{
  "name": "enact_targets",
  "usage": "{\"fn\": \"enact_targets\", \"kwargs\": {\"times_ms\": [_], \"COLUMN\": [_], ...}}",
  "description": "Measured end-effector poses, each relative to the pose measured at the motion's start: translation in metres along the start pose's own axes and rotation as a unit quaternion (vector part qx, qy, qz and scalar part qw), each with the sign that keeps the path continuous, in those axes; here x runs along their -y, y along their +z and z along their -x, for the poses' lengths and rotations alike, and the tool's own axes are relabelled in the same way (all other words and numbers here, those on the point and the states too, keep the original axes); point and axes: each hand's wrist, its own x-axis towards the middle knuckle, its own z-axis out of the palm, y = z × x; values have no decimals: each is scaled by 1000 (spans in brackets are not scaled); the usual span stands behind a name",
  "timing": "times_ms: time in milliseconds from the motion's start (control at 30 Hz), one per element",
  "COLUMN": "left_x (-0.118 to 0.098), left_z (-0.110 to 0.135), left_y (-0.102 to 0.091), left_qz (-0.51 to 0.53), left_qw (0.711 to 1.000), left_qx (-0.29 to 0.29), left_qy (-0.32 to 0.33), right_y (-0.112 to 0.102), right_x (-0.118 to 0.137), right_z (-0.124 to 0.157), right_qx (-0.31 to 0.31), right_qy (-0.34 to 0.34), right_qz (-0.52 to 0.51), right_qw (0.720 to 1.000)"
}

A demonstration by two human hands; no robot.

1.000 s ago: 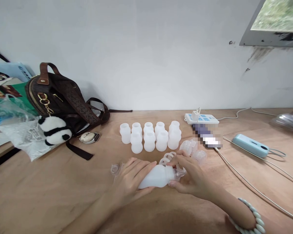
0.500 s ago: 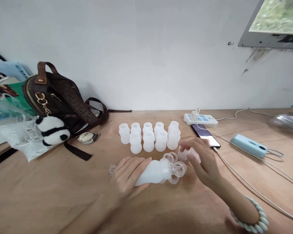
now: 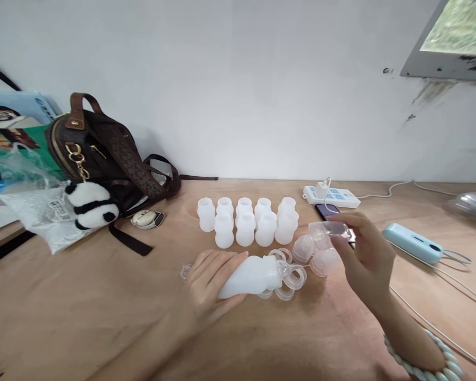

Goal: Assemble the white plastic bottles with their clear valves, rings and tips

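Observation:
A milky white plastic bottle point(image 3: 252, 276) lies tilted on its side, with my left hand point(image 3: 210, 280) wrapped round its base. Its neck points right, and a clear pointed fitting point(image 3: 287, 269) sits at the mouth. Thumb and fingers of my right hand point(image 3: 367, 259) pinch a clear plastic cap point(image 3: 335, 230), lifted over the phone's near end. Beneath it are pale translucent domed caps point(image 3: 324, 261). Clear rings point(image 3: 296, 278) lie loose around the bottle neck. Another small clear piece point(image 3: 185, 271) shows left of my left hand, partly hidden.
Two rows of upright white bottles point(image 3: 245, 230) stand behind my hands. At the right are a power strip point(image 3: 341, 198), a partly covered phone point(image 3: 326, 211), a light blue device point(image 3: 412, 243) and white cables. A backpack point(image 3: 103, 148), panda plush point(image 3: 91, 205) and watch point(image 3: 147, 218) are left.
My right hand has risen from the domed caps and moved right, now with a clear cap in its fingers. My left hand still holds the bottle. The camera view has shifted slightly.

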Motion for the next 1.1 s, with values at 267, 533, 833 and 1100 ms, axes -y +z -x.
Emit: {"fn": "enact_targets", "kwargs": {"times_ms": [267, 533, 833, 1100], "left_x": [-4, 0, -3, -3], "left_z": [0, 4, 6, 7], "left_y": [0, 4, 6, 6], "left_qz": [19, 0, -4, 17], "left_qw": [1000, 998, 997, 996], "left_qx": [7, 36, 59, 60], "left_qy": [-4, 42, 57, 58], "right_y": [22, 21, 30, 32], "right_x": [22, 28, 35, 38], "right_z": [35, 33, 39, 47], "right_qx": [157, 302, 221, 206], "right_qy": [-91, -76, -92, -90], "right_qz": [-209, -196, -148, -137], "right_qw": [961, 930, 960, 965]}}
